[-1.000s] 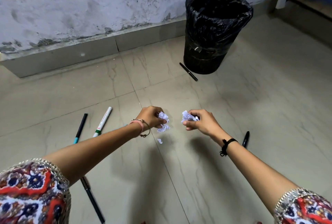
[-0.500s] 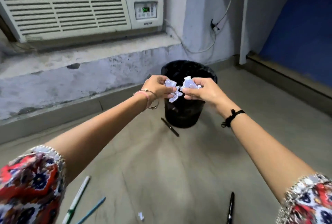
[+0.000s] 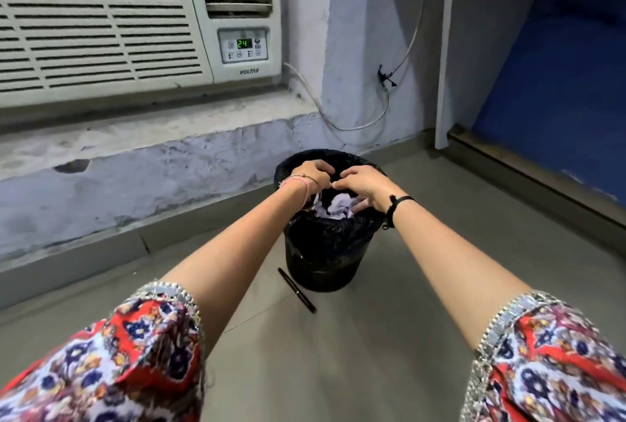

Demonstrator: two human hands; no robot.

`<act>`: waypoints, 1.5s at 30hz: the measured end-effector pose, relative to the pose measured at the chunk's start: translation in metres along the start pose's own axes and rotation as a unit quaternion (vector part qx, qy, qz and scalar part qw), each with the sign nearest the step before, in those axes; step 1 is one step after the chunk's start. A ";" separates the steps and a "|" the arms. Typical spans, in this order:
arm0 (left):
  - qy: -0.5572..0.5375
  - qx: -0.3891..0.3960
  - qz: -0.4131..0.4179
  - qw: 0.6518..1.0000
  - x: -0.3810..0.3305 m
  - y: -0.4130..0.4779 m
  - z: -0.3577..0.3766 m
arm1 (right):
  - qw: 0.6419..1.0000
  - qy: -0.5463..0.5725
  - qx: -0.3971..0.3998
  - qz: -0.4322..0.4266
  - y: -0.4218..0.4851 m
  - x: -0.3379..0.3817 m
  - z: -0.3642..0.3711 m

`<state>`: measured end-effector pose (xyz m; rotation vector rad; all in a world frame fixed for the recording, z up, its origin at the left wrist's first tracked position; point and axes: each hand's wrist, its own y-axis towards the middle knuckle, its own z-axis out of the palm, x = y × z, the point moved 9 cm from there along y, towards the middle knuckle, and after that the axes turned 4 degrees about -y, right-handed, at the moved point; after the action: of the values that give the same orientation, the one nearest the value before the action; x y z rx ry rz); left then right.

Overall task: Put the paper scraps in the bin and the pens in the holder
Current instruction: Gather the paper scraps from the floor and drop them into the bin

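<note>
A black bin lined with a black bag stands on the tiled floor near the wall. Both hands hover over its mouth. My left hand and my right hand have the fingers spread, palms down, with nothing gripped. White crumpled paper scraps lie inside the bin just under the fingers. A black pen lies on the floor at the bin's front left foot. No pen holder is in view.
A window air conditioner sits on a ledge above the bin at left. A white cable hangs down the wall behind the bin. A doorway threshold runs along the right.
Both hands rose from the floor holding paper scraps, reached over the bin and opened. The scraps now lie in the bin. The view tilted up toward the wall.
</note>
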<state>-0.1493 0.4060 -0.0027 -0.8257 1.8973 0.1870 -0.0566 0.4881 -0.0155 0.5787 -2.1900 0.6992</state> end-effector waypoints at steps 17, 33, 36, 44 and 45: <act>-0.008 -0.006 0.029 1.000 0.083 -0.133 -0.025 | 0.988 0.118 -0.001 -0.100 -0.127 -0.019 0.065; 0.448 0.257 0.067 0.854 0.328 -0.286 0.096 | 0.988 0.018 0.153 -0.004 -0.226 -0.208 0.251; 0.444 0.230 0.072 0.863 0.330 -0.290 0.097 | 0.989 0.016 0.148 -0.013 -0.228 -0.209 0.252; 0.395 0.190 0.035 0.898 0.319 -0.270 0.082 | 0.990 0.032 0.123 -0.056 -0.220 -0.188 0.229; 0.343 0.165 0.028 0.924 0.305 -0.259 0.072 | 0.991 0.034 0.114 -0.068 -0.217 -0.180 0.221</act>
<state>-0.0123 0.1044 -0.2385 -0.6448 2.5115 -0.4378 0.0673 0.2171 -0.2145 0.8017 -2.0005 0.8878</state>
